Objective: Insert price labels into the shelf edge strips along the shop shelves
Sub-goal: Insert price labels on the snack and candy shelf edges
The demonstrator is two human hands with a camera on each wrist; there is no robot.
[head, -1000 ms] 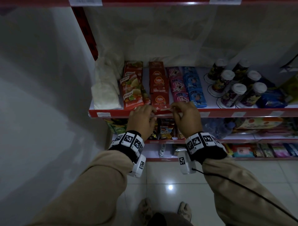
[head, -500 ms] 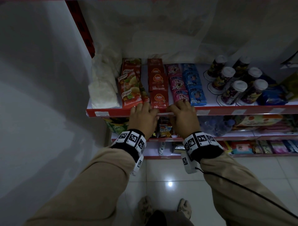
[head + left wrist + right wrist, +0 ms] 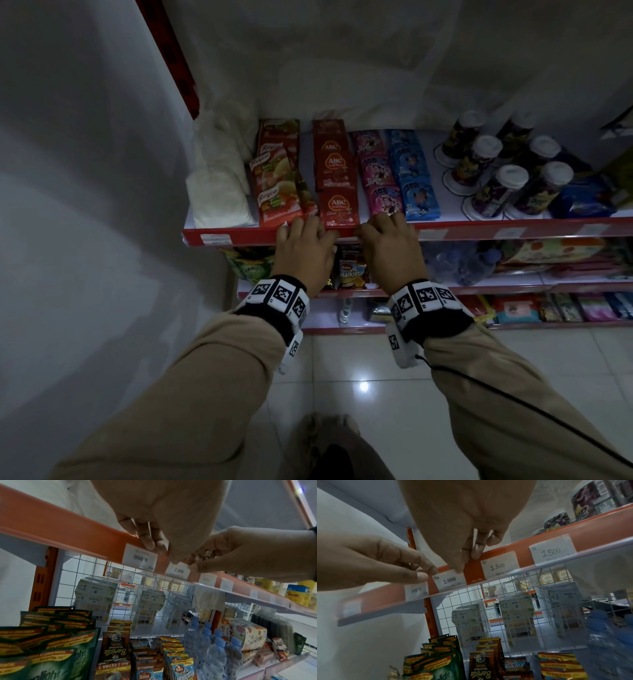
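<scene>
A white price label marked 2.000 (image 3: 177, 570) (image 3: 449, 580) sits slightly askew in the clear front of the red shelf edge strip (image 3: 239, 236) (image 3: 68, 534) (image 3: 530, 540). My left hand (image 3: 305, 236) (image 3: 164, 553) (image 3: 426, 573) pinches its left top corner, with the other fingers lying over the strip's top edge. My right hand (image 3: 383, 229) (image 3: 192, 564) (image 3: 465, 563) pinches its right top corner, the thumb pressing on the label's face. In the head view both hands hide the label.
An upside-down 8.000 label (image 3: 139, 556) sits just left, and two 1.500 labels (image 3: 500, 564) just right, in the same strip. ABC sachets (image 3: 337, 209) stand right behind my fingers, cups (image 3: 496, 188) farther right. Water bottles (image 3: 214, 649) fill the shelf below. A white wall (image 3: 85, 205) closes the left.
Both hands have moved from just in front of the strip onto it. The label held between them is now against the strip, and my fingers reach over the shelf edge.
</scene>
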